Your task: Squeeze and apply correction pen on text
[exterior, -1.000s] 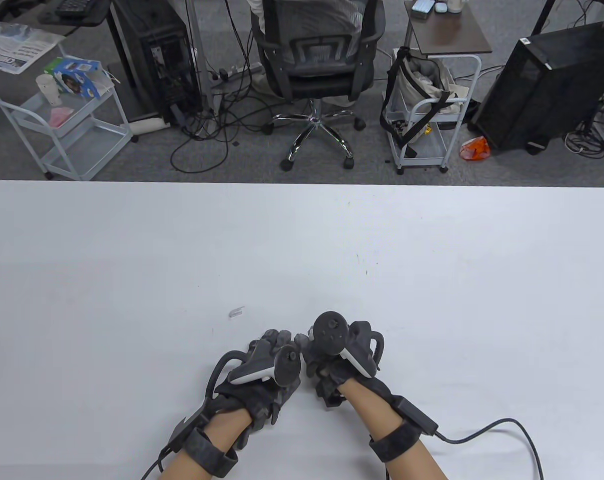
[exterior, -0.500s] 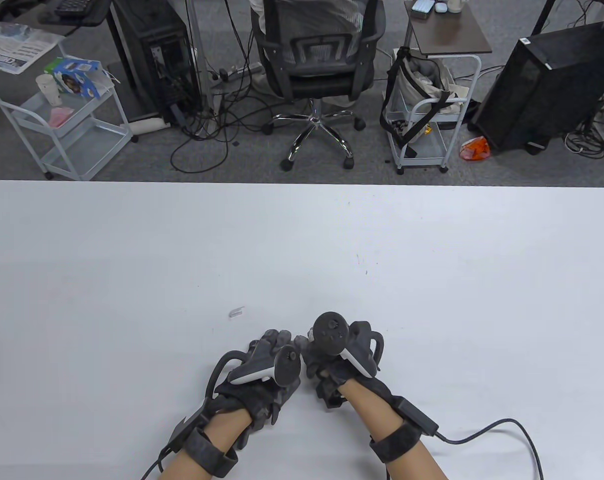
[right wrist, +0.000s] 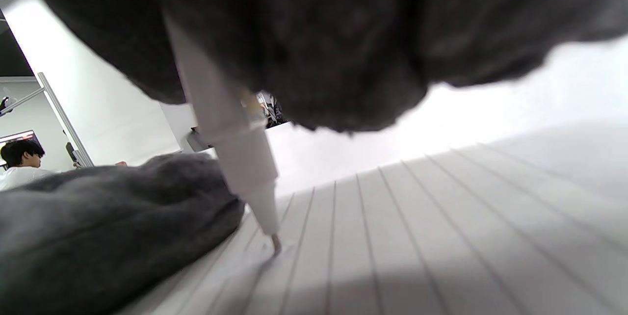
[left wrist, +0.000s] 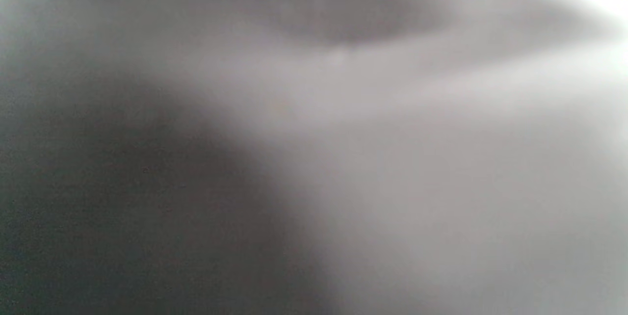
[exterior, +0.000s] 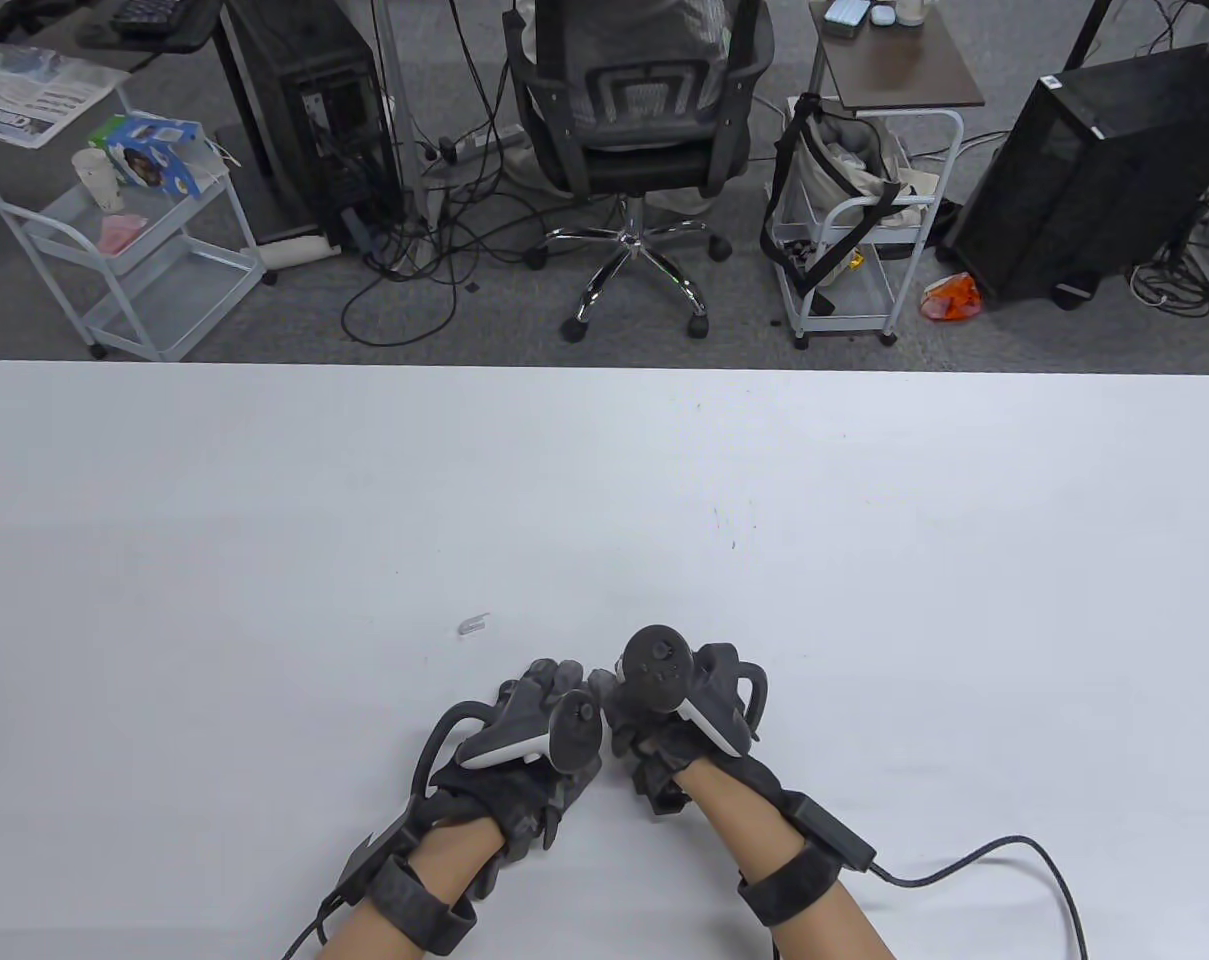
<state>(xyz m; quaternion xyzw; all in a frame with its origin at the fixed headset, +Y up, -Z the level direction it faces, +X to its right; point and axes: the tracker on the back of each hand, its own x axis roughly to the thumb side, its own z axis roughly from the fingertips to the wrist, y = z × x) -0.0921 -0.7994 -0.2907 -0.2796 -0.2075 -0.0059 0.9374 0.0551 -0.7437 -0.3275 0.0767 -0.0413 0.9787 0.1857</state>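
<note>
My right hand [exterior: 644, 730] grips a white correction pen [right wrist: 230, 143]; in the right wrist view its metal tip touches a sheet of lined paper [right wrist: 417, 226]. A gloved hand [right wrist: 108, 217] lies flat on the paper just left of the tip. In the table view my left hand [exterior: 534, 740] rests palm down on the table [exterior: 264, 520], close beside the right hand. Both hands hide the pen and the paper in that view. The left wrist view is a grey blur.
A small clear cap-like piece [exterior: 472, 624] lies on the table, beyond and left of my hands. A black cable [exterior: 1004, 860] runs from my right wrist across the table's near right. Beyond the far edge stand an office chair [exterior: 634, 130] and carts.
</note>
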